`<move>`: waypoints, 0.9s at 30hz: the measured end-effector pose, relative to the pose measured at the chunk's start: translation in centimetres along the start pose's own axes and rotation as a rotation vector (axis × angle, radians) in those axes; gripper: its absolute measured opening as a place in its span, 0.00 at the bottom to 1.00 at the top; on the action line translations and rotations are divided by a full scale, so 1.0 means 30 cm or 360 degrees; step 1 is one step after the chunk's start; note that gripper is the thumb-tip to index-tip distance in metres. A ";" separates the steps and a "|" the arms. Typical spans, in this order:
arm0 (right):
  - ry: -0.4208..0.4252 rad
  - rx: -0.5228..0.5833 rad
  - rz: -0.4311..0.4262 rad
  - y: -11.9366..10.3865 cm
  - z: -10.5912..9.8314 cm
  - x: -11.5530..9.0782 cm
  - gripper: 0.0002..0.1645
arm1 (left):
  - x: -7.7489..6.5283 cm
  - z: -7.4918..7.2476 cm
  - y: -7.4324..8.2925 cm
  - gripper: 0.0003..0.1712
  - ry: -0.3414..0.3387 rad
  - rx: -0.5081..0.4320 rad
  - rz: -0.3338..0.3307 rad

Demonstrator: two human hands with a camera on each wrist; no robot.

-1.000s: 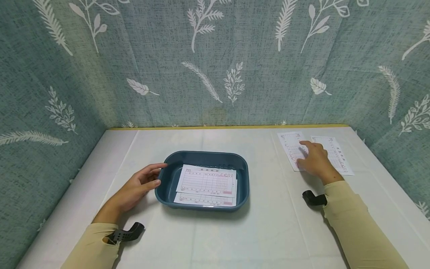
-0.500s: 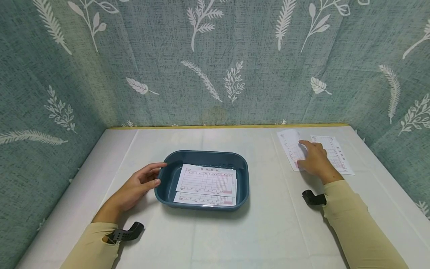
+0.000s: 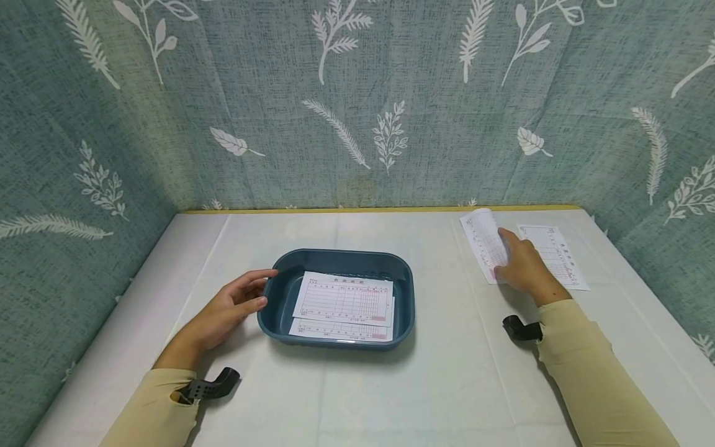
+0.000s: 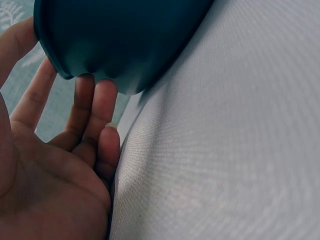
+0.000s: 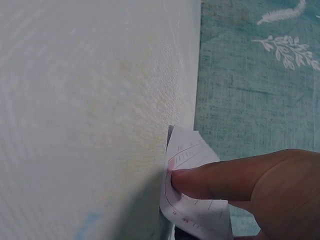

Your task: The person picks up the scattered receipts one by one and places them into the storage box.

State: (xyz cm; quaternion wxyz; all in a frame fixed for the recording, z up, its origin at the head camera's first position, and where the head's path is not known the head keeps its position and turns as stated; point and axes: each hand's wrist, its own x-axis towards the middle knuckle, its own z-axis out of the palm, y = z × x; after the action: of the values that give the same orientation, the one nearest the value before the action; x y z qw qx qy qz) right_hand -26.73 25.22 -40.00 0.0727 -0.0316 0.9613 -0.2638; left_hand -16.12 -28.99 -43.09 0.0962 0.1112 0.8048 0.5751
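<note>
White table, bowed red-ruled paper pinched by right hand, left hand relaxed against tub

Leafy teal fabric, white tabletop

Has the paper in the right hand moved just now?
Yes: the far end of the paper has curled up, now appearing to reach the yellow table edge.
</note>
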 end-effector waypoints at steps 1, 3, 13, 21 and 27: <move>-0.0013 0.0007 0.0004 -0.001 -0.002 0.000 0.57 | 0.000 0.000 0.001 0.30 0.0001 -0.0001 -0.0002; -0.0032 0.0029 0.0020 -0.004 -0.003 0.000 0.59 | 0.000 0.000 0.001 0.30 0.0001 0.0002 -0.0003; 0.0026 0.0062 0.0024 -0.014 0.000 0.005 0.57 | 0.002 -0.002 -0.004 0.30 -0.0003 0.0002 0.0002; 0.0047 0.0082 0.0047 -0.015 0.002 0.005 0.56 | 0.001 0.000 -0.001 0.31 0.0002 -0.0002 -0.0008; 0.0119 0.0111 0.0045 -0.020 0.005 0.003 0.53 | 0.001 0.001 0.001 0.30 0.0008 0.0003 -0.0015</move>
State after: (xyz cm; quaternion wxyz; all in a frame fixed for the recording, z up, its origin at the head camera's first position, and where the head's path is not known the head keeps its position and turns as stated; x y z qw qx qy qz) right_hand -26.79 24.61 -39.84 0.0416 -0.0055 0.9539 -0.2971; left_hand -16.14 -28.95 -43.08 0.0969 0.1061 0.8060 0.5742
